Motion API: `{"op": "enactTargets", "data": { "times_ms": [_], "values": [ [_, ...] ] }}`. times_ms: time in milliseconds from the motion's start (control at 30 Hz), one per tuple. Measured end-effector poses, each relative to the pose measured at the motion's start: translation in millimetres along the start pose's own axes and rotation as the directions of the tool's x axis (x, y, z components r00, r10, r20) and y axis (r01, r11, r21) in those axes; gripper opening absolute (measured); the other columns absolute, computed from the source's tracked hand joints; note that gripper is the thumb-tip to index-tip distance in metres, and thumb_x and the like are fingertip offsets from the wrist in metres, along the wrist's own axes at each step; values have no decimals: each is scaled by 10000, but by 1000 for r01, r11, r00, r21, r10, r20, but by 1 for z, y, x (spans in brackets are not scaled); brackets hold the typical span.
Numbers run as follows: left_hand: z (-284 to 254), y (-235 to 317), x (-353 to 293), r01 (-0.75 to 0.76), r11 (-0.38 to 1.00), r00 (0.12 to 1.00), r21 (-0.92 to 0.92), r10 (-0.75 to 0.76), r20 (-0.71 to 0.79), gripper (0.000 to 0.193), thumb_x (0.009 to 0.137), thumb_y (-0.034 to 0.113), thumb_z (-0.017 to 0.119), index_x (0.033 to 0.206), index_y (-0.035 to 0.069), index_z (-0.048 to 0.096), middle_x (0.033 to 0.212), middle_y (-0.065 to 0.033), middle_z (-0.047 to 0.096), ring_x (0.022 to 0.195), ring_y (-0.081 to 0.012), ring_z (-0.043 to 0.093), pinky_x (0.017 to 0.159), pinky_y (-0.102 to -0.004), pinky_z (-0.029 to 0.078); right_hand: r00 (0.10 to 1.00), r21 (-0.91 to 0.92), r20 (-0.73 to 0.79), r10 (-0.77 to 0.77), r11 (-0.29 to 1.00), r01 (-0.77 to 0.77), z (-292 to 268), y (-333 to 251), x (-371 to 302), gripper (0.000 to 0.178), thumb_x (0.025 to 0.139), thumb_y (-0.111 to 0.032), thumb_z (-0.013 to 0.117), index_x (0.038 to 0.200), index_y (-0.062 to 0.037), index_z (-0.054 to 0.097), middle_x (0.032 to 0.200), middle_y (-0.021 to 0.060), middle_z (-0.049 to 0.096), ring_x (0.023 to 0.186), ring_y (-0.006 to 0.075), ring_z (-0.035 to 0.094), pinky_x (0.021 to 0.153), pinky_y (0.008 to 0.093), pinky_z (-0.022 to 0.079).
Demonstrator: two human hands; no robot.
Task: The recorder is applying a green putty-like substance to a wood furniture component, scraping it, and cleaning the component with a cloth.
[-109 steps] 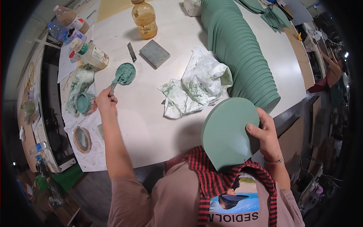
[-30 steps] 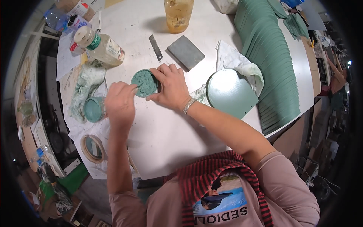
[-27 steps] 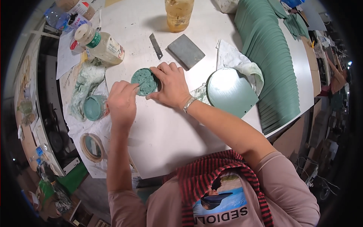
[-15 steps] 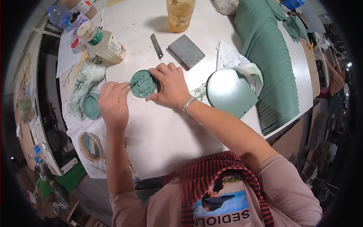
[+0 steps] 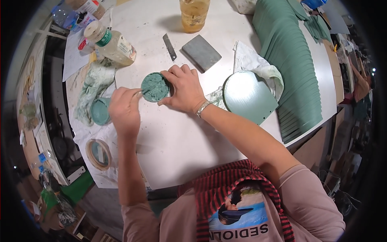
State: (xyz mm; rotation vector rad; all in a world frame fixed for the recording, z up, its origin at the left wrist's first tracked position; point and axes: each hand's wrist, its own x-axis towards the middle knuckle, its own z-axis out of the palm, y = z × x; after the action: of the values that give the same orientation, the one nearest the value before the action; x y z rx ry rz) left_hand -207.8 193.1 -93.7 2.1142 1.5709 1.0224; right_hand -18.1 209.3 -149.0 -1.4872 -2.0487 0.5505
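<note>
Right hand (image 5: 186,86) off panel (image 5: 246,96), now clamped on tub (image 5: 157,101) left of panel; left hand (image 5: 124,108) pinching stick (image 5: 144,92). Likely steadies stirring.

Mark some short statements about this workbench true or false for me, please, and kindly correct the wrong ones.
1. The right hand grips the round dish of green paste. True.
2. The narrow metal blade lies to the left of the grey rectangular block. True.
3. The left hand rests on the grey rectangular block. False: it pinches a thin tool at the left edge of the round dish.
4. The silvery wristband is on the left wrist. False: it is on the right.
5. The white cloth hides the rounded green panel. False: the panel lies in plain sight, with cloth showing beside it.
</note>
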Motion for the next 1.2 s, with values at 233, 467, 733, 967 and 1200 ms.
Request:
{"op": "enactTargets", "data": {
  "times_ms": [233, 467, 733, 967, 1200],
  "values": [
    [3, 0, 4, -15, 1000, 1000, 16, 15, -25, 69, 793, -26, 666, 857, -12, 686, 755, -117, 594, 743, -288, 557, 667, -369, 442, 1000, 1, -2, 2, 1000, -2, -1, 2, 0, 735, 546, -422, 885, 1161, -100, 643, 1042, 31, 559, 1000, 251, 491, 852, 387, 365],
    [6, 0, 9, -7, 1000, 1000, 6, 7, -6, 64, 808, -1, 663, 867, 1, 687, 769, -112, 603, 752, -284, 564, 678, -367, 446, 1000, 1, -5, -1, 1000, 1, 0, 2, 0, 732, 548, -423, 885, 1158, -101, 640, 1046, 28, 559, 998, 249, 490, 843, 385, 363],
    [5, 3, 6, -79, 994, 991, 78, 70, 115, 77, 787, -4, 670, 862, 4, 686, 765, -101, 591, 734, -281, 546, 670, -378, 436, 1000, 5, -25, -11, 1000, 11, -1, 2, 0, 723, 544, -416, 891, 1150, -109, 644, 1041, 25, 566, 997, 245, 492, 843, 381, 365],
    [6, 4, 1, -96, 995, 995, 33, 94, 39, 85, 778, -24, 671, 858, -1, 689, 745, -108, 578, 711, -283, 536, 653, -377, 428, 1000, -24, -22, -2, 1000, 2, 0, 2, 1, 773, 517, -443, 893, 1177, -126, 646, 1038, 13, 574, 970, 243, 503, 833, 381, 372],
    [6, -2, -5, -83, 996, 996, 30, 82, 40, 84, 778, -38, 664, 855, -14, 687, 742, -117, 579, 714, -283, 545, 650, -370, 431, 1000, 1, -28, -11, 1000, 11, -2, -2, 1, 744, 528, -424, 893, 1157, -116, 643, 1041, 20, 571, 991, 248, 500, 847, 383, 371]
  ]
}}
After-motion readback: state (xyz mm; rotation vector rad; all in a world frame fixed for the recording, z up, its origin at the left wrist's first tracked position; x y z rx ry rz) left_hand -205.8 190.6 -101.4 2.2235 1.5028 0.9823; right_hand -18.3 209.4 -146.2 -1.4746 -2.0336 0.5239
